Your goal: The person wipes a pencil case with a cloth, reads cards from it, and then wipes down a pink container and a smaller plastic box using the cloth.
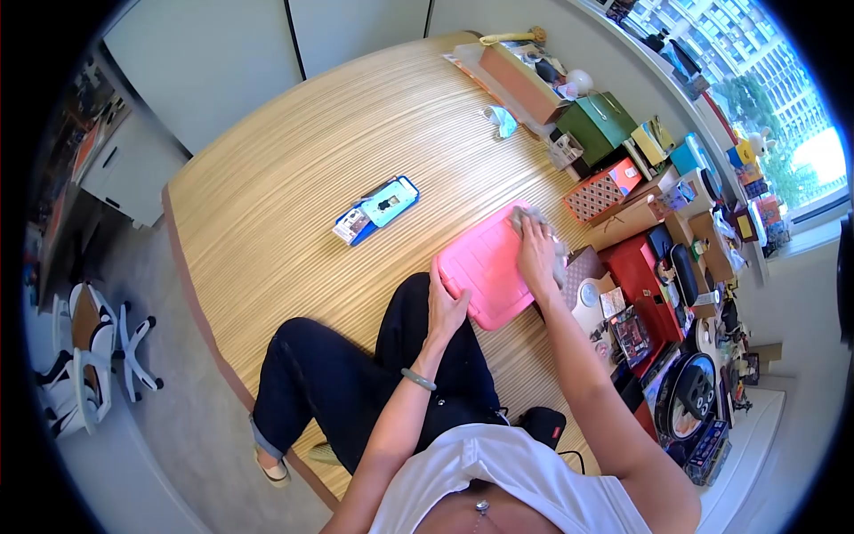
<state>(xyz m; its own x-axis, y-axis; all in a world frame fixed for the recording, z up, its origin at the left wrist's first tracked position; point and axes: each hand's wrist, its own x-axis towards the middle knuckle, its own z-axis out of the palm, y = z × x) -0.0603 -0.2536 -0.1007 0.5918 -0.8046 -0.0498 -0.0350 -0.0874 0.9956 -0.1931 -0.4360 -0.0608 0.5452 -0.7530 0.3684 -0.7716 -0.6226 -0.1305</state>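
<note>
A pink plastic box with a lid [483, 267] rests tilted on the mat in front of my knees. My left hand [447, 307] grips its near left edge, thumb on top and fingers around the side. On the box's right edge, my right hand [536, 256] presses down a grey cloth [559, 260], which bunches out past the fingers. The palm hides part of the cloth. Farther left on the mat lies a blue-edged tray-like item [391, 203] with a light blue card and a small white box on it.
Along the right wall stand a green box [596, 129], a red patterned box [603, 191], a red case [636, 283] and many small items. A light blue face mask [503, 122] lies near them. A black pouch [542, 427] sits by my hip. The striped mat [267, 205] ends at a brown left edge.
</note>
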